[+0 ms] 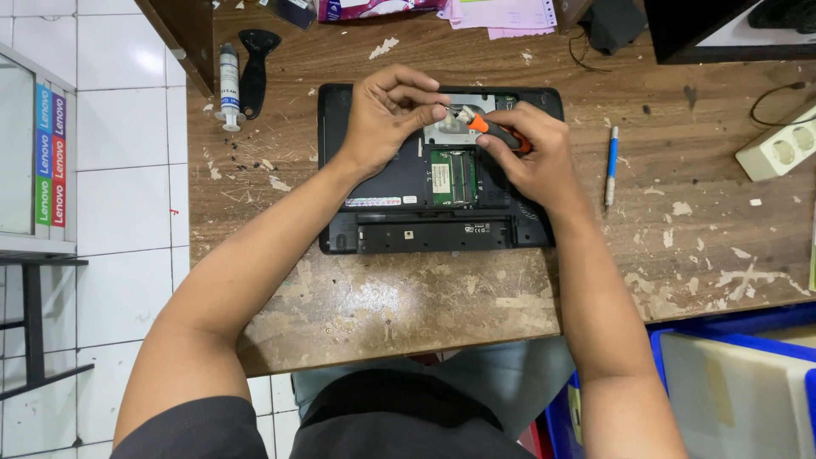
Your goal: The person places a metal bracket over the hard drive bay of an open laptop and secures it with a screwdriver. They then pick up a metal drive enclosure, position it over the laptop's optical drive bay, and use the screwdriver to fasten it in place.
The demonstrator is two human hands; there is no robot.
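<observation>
Worn wooden table (pixel 408 306) bears laptop (pixel 425 225), syringe (pixel 229 85), pen (pixel 611 166).

matt black plastic laptop (pixel 399 183) (scuffed wooden table (pixel 408 297))

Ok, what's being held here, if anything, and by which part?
The right hand grips a screwdriver by its orange-and-black handle. The left hand pinches near its metal tip, over the opened laptop; whether it holds anything itself cannot be told.

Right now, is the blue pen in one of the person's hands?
No, the blue pen lies alone on the wooden table, right of the right hand.
</observation>
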